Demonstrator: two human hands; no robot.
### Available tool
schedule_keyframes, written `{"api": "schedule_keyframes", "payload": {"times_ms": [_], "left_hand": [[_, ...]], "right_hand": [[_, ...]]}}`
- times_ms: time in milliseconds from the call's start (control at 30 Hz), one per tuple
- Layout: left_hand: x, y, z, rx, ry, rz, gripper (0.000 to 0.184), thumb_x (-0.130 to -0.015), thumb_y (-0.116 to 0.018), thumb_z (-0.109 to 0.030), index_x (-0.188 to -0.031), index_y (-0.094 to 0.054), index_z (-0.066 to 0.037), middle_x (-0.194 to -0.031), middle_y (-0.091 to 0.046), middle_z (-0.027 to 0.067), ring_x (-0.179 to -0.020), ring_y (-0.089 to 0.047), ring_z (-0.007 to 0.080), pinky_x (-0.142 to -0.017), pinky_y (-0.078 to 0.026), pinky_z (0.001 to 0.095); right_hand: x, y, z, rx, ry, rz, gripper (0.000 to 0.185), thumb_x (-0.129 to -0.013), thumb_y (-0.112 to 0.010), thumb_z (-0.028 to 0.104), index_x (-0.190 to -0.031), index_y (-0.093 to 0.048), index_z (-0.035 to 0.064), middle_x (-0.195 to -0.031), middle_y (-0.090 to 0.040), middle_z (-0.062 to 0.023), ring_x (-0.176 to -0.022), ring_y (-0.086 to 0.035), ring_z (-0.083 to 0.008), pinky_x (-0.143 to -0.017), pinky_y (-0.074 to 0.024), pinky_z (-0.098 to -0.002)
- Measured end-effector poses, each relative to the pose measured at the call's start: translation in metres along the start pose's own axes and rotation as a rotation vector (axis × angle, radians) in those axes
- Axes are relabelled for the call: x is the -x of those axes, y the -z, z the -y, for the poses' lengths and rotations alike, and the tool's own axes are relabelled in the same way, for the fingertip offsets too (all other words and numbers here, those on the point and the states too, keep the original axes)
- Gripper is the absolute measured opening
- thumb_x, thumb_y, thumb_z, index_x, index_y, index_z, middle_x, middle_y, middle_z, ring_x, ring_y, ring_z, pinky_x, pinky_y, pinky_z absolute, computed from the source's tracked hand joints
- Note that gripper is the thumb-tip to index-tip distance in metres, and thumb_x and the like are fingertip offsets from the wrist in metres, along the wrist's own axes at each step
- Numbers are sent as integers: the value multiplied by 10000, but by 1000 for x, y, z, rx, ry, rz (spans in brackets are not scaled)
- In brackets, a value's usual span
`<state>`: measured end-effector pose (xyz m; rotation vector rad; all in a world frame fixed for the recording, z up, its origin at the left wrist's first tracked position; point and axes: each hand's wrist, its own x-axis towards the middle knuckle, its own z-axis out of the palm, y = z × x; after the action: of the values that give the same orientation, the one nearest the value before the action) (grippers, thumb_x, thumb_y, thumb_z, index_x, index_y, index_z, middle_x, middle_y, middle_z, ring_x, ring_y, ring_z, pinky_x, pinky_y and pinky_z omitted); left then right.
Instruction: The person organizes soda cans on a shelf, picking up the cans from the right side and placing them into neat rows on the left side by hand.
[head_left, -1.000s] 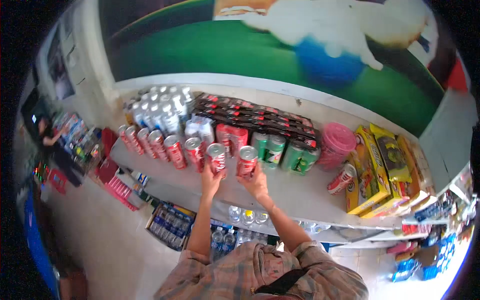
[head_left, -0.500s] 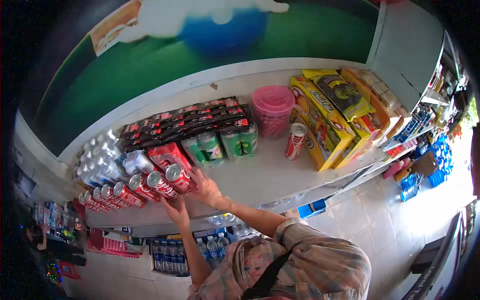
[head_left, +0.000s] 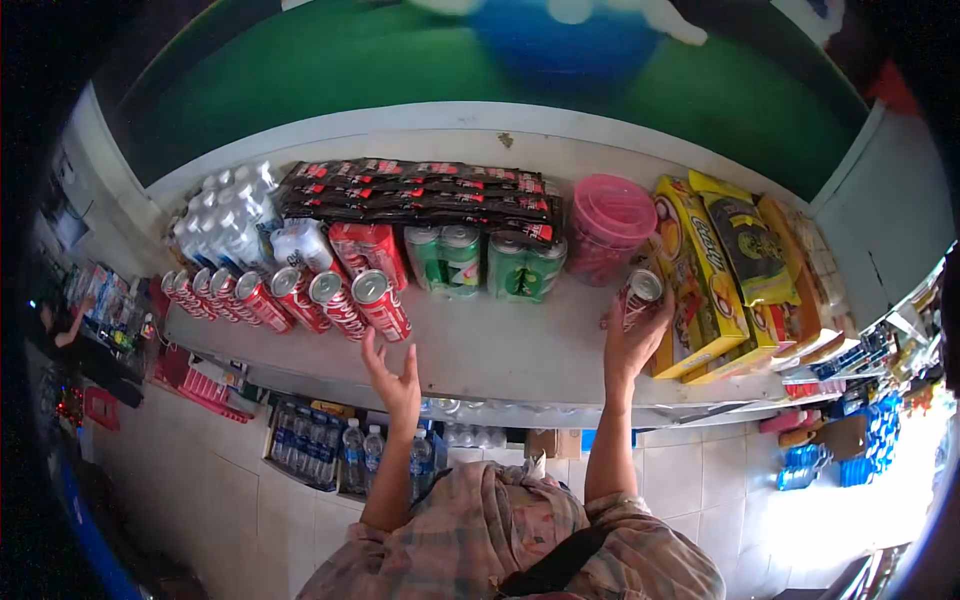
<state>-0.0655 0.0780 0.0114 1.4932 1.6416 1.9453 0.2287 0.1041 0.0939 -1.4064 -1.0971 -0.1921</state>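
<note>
My right hand [head_left: 636, 345] is wrapped around a red soda can [head_left: 641, 288] that stands upright on the shelf [head_left: 500, 360], beside a yellow snack box [head_left: 700, 285]. My left hand [head_left: 395, 385] has its fingers apart and holds nothing; its fingertips are just in front of the end can [head_left: 383, 308] of a row. Several red soda cans [head_left: 292, 298] make up that row along the shelf's front left. Behind them are a red can pack [head_left: 368, 255] and green can packs [head_left: 442, 262].
Black packets [head_left: 420, 195] lie across the back, next to a pink lidded tub [head_left: 608, 225]. White-capped bottles [head_left: 225, 220] stand at the left. Below the shelf are water bottles [head_left: 305, 440] in a crate. At the far left, a person [head_left: 65, 335] is partly visible.
My right hand has left the can row and moved right to take hold of the separate can. My left hand has drawn back slightly, fingers spread. The view has shifted.
</note>
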Motion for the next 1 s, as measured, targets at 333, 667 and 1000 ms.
{"api": "schedule_keyframes", "payload": {"times_ms": [333, 667, 1000], "left_hand": [[-16, -24, 32, 42, 43, -80, 729, -767, -682, -127, -1333, -243, 8, -1273, -396, 136, -1126, -436, 221, -958, -350, 353], [-23, -35, 66, 241, 106, -91, 691, -724, -710, -88, -1281, -305, -22, -1095, -517, 110, -904, -543, 171, -754, -485, 293], [31, -67, -21, 401, 191, 191, 537, -696, -742, -95, -1126, -430, -19, -972, -582, 74, -874, -578, 158, -783, -466, 296]], "right_hand": [[20, -17, -114, 71, -49, 224, 758, -627, -748, 154, -1251, -352, -17, -1141, -513, -213, -1029, -519, -332, -896, -398, -373], [7, -24, -65, -214, -246, 505, 564, -597, -748, 60, -1075, -453, 5, -942, -584, -117, -853, -569, -218, -794, -441, -337], [10, -85, -78, -280, -123, 481, 514, -648, -734, 104, -1067, -457, -4, -948, -598, -148, -868, -579, -260, -792, -436, -349]]}}
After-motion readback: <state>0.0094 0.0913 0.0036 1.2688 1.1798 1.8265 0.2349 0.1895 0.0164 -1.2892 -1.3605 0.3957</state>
